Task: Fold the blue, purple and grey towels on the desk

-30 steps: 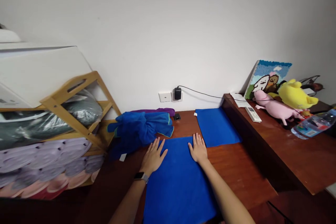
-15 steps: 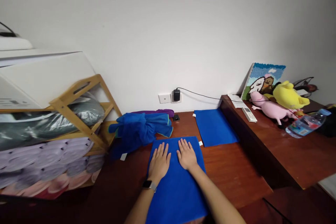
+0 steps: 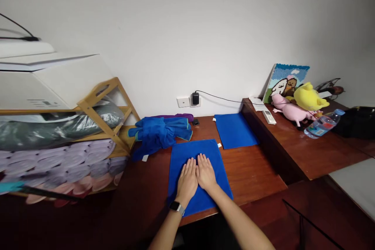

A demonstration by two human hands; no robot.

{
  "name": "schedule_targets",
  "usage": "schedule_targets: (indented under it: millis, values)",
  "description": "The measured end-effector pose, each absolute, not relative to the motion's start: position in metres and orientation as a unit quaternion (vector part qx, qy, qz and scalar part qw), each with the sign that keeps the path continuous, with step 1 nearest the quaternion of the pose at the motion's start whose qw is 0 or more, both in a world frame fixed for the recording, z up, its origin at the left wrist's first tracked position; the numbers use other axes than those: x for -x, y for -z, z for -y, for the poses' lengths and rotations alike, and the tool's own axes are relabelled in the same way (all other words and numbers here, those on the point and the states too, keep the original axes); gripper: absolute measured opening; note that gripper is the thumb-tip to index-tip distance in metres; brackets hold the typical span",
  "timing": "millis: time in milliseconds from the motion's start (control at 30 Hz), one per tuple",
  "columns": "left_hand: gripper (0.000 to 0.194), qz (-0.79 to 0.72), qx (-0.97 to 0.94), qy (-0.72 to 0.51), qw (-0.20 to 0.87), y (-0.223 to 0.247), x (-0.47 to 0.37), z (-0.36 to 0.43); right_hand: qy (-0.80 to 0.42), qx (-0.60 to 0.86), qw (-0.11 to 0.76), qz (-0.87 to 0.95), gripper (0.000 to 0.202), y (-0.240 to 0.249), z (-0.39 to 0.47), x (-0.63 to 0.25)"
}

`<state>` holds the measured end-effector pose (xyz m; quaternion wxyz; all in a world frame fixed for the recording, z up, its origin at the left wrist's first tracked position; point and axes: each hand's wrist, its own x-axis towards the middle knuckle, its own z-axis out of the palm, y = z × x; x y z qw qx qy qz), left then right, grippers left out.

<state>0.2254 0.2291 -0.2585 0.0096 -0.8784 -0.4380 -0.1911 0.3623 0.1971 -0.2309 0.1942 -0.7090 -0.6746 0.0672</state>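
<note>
Your left hand, with a dark-faced smartwatch at its wrist, and your right hand lie palm down, fingers extended, grasping nothing. The 2 hands are side by side at the middle of a flat, rectangular, bright blue fabric cloth. That cloth is directly beneath both of your palms, spreading past your fingertips toward the wall and out to either side. It lies on a reddish-brown wooden table, its near edge close to the table's front edge. A small white tag sits near its far right corner. Beyond your right hand, just beside that corner, lies a 2nd flat blue cloth; beyond your left is a crumpled blue fabric pile.
</note>
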Motion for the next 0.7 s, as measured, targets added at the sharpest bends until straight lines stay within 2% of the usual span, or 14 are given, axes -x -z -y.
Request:
schedule_targets:
  millis: [200, 400, 567, 700]
  values:
    - [0.064, 0.455, 0.874, 0.171, -0.009, 0.282, -0.181, -0.230, -0.086, 0.760, 0.142, 0.628, 0.065, 0.240, -0.171, -0.404]
    - [0.065, 0.481, 0.855, 0.191, 0.005, 0.272, -0.137, -0.235, -0.098, 0.798, 0.113, 0.584, 0.067, 0.229, -0.145, -0.446]
    - [0.059, 0.430, 0.876, 0.218, 0.018, 0.247, -0.182, -0.203, -0.057, 0.764, 0.171, 0.619, 0.063, 0.229, -0.131, -0.398]
    - [0.057, 0.374, 0.910, 0.178, -0.010, 0.251, -0.215, -0.182, -0.075, 0.721, 0.168, 0.668, 0.059, 0.238, -0.123, -0.352]
